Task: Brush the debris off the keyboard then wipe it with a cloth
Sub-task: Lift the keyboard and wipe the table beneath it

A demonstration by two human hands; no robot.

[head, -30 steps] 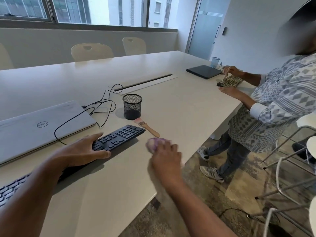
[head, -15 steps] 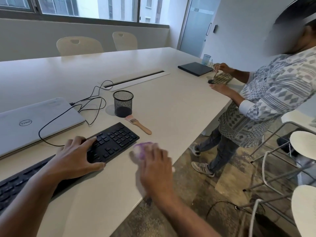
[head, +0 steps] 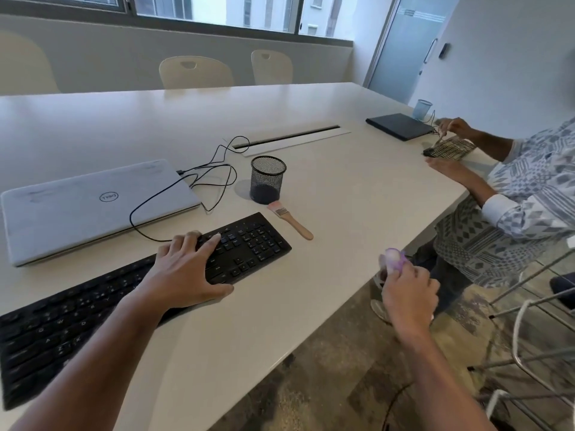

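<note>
Black keyboard [head: 149, 293] lies along the table's [head: 357, 194] near edge; our left hand [head: 183, 272] rests spread on its keys, apparently steadying it; our right hand [head: 407, 293] grips a bunched purple cloth [head: 392, 258] beyond the edge, seemingly ready for wiping; the brush [head: 291, 220] lies beside the keyboard's far end, near a mesh cup [head: 267, 178].

**Office meeting room**

A long white table [head: 311, 126] is filling the room, with pale chairs [head: 196, 71] standing along its far side under a wide window [head: 217, 10]. Closed laptops [head: 93, 206], a keyboard [head: 249, 241] and a mesh pen cup [head: 267, 178] are lying on it.
</note>
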